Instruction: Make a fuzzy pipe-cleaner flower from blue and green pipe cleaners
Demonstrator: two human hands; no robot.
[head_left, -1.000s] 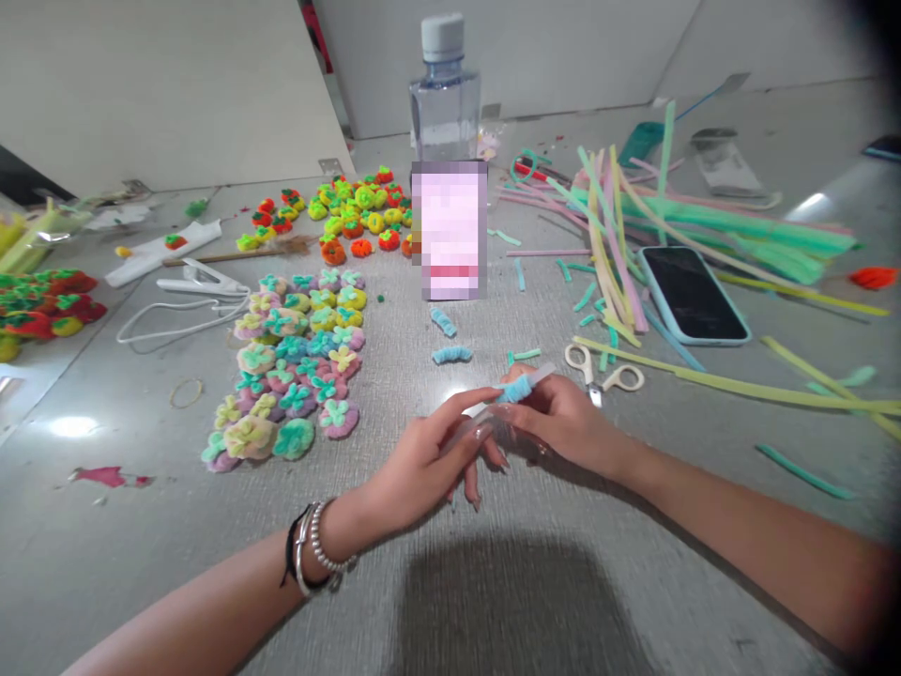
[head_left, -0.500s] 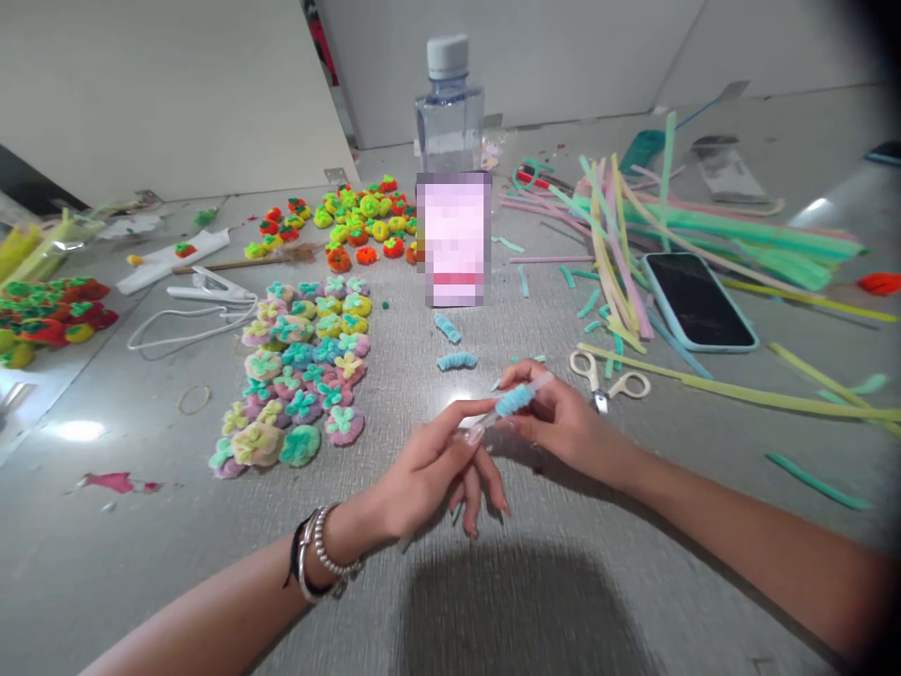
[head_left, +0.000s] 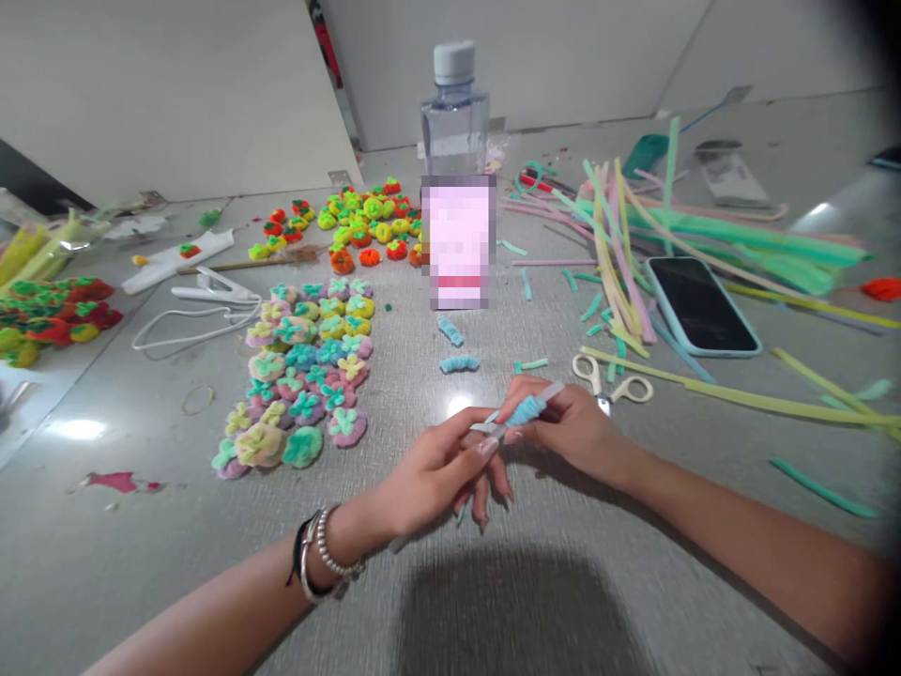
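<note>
A light-blue fuzzy coil [head_left: 526,410] of pipe cleaner is wrapped around a thin translucent stick [head_left: 555,389]. My right hand [head_left: 581,430] pinches the coil and stick between thumb and fingers. From the other side, my left hand [head_left: 440,474] grips the stick's lower end between thumb and index finger, its other fingers hanging loosely below. Just beyond my hands, a blue coiled piece [head_left: 460,363] and a second blue coil [head_left: 449,330] lie on the grey table. A short green strip [head_left: 531,364] rests near my right fingertips.
White-handled scissors [head_left: 637,389] and a phone [head_left: 704,305] lie to the right, beside loose pipe cleaners [head_left: 760,235]. Rows of pastel fuzzy pieces [head_left: 302,446] sit at left. Behind them are orange and yellow ones [head_left: 396,250]. A clear bottle [head_left: 456,127] stands behind a blurred-out screen [head_left: 459,244].
The coil and stick have shifted slightly to the right, with both hands still on them. My right fingers have closed further over the coil. The whole view has moved a little.
</note>
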